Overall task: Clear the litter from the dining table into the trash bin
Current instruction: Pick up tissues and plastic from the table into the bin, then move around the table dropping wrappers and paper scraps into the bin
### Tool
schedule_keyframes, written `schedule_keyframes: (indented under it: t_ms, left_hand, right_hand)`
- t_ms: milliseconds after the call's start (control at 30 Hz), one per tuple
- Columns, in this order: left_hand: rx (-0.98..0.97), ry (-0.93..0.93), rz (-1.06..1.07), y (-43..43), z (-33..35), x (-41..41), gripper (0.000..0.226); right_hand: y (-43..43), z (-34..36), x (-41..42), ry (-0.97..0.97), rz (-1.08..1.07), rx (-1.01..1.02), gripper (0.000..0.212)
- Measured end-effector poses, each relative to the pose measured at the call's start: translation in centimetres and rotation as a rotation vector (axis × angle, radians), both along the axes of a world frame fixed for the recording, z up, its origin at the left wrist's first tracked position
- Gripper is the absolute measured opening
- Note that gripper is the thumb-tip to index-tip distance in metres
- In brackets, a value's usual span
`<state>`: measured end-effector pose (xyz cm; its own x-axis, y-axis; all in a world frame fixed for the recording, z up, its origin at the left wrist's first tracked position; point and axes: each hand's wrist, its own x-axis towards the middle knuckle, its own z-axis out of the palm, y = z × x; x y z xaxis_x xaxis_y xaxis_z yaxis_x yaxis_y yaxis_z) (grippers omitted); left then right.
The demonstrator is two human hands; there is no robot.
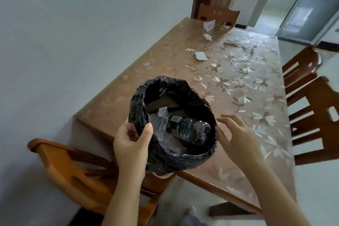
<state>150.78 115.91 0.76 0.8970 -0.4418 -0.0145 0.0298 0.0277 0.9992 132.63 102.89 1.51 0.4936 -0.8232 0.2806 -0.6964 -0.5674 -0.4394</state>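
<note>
Black bin liner; tan floral tablecloth; white scraps; green-labelled bottle.

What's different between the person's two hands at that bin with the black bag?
The left hand grips the black liner at the rim of the trash bin; the right hand holds nothing. The left hand's fingers curl round the liner's edge, while the right hand's fingers are spread and relaxed. The left hand clearly touches the bin; whether the right hand touches it I cannot tell. Both sit at rim height, on opposite sides.
</note>
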Motion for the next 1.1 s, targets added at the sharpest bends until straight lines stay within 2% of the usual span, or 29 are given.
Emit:
schedule_keyframes:
  t_ms: [200, 333, 433, 733, 933, 1100]
  left_hand:
    - [0.014, 0.022, -0.169, -1.5, 0.7, -6.5, 0.016]
    - [0.004, -0.045, -0.298, -3.0, 1.2, -12.7, 0.023]
    - [0.043, -0.075, -0.414, -4.1, 1.5, -19.2, 0.033]
    - [0.113, -0.035, -0.733, -6.7, 0.1, -40.9, 0.031]
    - [0.190, -0.073, -0.931, -9.3, -1.3, -51.4, 0.023]
    - [0.225, -0.076, -1.042, -13.7, -2.3, -57.7, 0.022]
  right_hand:
    - [1.6, 0.0, -9.9, -0.050, -0.249, -0.046, 0.024]
    - [2.1, 0.2, -17.2, -0.087, -0.352, -0.074, 0.025]
    - [3.0, 0.3, -24.4, -0.114, -0.432, -0.115, 0.020]
    - [8.9, -1.6, -47.1, -0.120, -0.777, -0.066, 0.023]
    - [11.0, -3.3, -56.0, -0.115, -0.932, -0.012, 0.024]
    - [9.5, -4.6, -60.9, -0.110, -1.038, 0.033, 0.024]
